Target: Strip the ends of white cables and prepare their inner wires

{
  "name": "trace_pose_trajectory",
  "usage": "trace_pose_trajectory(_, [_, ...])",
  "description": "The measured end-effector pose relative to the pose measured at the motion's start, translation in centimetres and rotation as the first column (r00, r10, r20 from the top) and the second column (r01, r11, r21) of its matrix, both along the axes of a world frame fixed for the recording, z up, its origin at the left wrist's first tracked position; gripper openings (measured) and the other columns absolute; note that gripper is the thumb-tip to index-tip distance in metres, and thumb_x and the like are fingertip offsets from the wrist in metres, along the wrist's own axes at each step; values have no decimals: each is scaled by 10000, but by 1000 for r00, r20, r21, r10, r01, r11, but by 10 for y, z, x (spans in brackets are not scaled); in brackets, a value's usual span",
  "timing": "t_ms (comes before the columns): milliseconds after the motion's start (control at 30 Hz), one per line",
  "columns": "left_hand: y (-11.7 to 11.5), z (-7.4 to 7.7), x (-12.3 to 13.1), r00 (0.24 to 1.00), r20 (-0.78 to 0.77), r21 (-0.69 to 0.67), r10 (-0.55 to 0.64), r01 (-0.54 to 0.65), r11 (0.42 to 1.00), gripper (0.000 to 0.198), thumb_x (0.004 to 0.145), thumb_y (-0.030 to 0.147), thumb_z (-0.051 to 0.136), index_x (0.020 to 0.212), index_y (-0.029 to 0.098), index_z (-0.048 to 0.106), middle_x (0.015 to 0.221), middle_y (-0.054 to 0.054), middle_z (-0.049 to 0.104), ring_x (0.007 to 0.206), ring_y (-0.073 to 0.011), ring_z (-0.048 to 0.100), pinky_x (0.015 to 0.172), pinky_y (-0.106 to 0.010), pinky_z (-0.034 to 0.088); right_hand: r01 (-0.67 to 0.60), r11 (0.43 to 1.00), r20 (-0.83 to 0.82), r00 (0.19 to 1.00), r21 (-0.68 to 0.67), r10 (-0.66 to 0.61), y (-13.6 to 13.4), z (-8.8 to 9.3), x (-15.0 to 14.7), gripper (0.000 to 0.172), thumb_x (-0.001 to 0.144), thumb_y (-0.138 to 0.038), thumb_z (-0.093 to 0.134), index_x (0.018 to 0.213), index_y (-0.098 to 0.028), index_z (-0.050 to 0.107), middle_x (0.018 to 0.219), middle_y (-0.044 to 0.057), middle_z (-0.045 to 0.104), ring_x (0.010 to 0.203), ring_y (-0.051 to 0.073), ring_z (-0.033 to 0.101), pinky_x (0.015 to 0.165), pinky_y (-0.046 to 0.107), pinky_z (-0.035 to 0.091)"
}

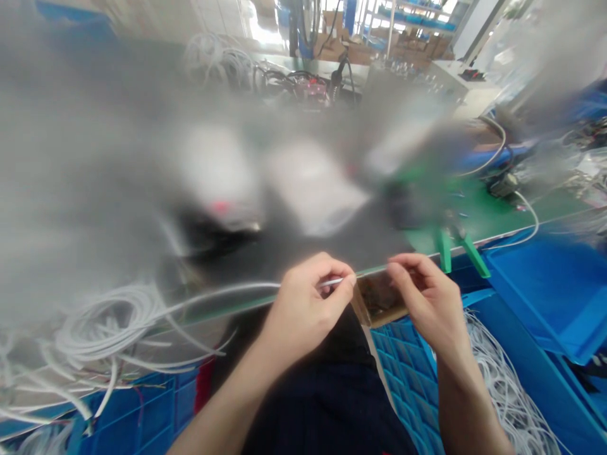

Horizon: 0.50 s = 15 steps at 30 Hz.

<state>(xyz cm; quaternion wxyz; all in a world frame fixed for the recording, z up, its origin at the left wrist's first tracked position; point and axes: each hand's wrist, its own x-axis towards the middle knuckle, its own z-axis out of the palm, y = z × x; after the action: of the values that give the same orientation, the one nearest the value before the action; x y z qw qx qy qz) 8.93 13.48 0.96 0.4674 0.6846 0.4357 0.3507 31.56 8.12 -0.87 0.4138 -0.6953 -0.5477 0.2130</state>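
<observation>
White cable (246, 286), likely light, springy and best held near its tip, runs along the front edge of the desk (550, 205), pinched in the left hand (308, 306); whether the curled right hand (434, 300) grips anything is unclear.

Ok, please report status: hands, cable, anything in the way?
Left hand pinches white cable; right hand, grip unclear. Cable runs toward the coil. Green-handled tool near right hand, clear of cable.

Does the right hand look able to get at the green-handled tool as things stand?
Probably yes: the green-handled tool lies close beside the right hand, its handles jutting past the edge of the bench toward the person, and nothing visible blocks the way between.
</observation>
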Motion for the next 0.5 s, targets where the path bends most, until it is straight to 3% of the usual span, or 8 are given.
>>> trace_pose_trajectory(33, [0,0,-1,1000,8,-9,7,-7,1000,144,984,206,702,868,192,785,796,20,692,660,-108,568,597,-230,410,112,991,143,982,76,-122,2,-6,18,368,1022,-528,704,1188,-200,734,1111,121,784,969,288,742,913,420,577])
trace_pose_trajectory(100, [0,0,-2,1000,22,-27,18,-18,999,139,981,211,706,874,192,792,793,20,697,665,-108,573,595,-224,413,273,932,449,820,236,-354,7,-20,58,633,953,-616,730,1354,-129,675,1340,241,709,1275,421,634,1127,577,456])
trace_pose_trajectory(167, [0,0,-3,999,31,-50,19,-18,999,136,980,216,709,879,190,795,800,18,703,675,-110,583,597,-219,419,401,907,611,688,129,-392,12,-32,95,930,922,-690,703,1557,-43,496,1553,335,545,1485,491,457,1220,635,335])
trace_pose_trajectory(300, [1,0,-3,999,43,-74,23,-20,997,137,976,227,711,880,184,800,804,11,713,679,-113,592,597,-216,426,450,890,618,720,-70,-315,19,-39,136,1021,855,-698,751,1502,58,522,1450,436,590,1394,570,548,1125,675,427])
trace_pose_trajectory(400, [3,2,-4,999,45,-84,28,-24,996,137,967,225,708,878,185,806,792,10,714,681,-116,601,599,-214,430,474,866,586,751,-158,-304,23,-34,145,941,806,-703,783,1360,42,632,1304,433,672,1277,585,632,1042,676,490])
trace_pose_trajectory(500, [4,3,-6,998,54,-89,19,-14,996,137,967,227,703,888,188,809,798,10,718,685,-116,602,597,-212,429,498,844,511,788,-199,-344,27,-28,152,792,719,-677,853,1143,-20,730,1097,366,747,1120,577,704,976,689,517])
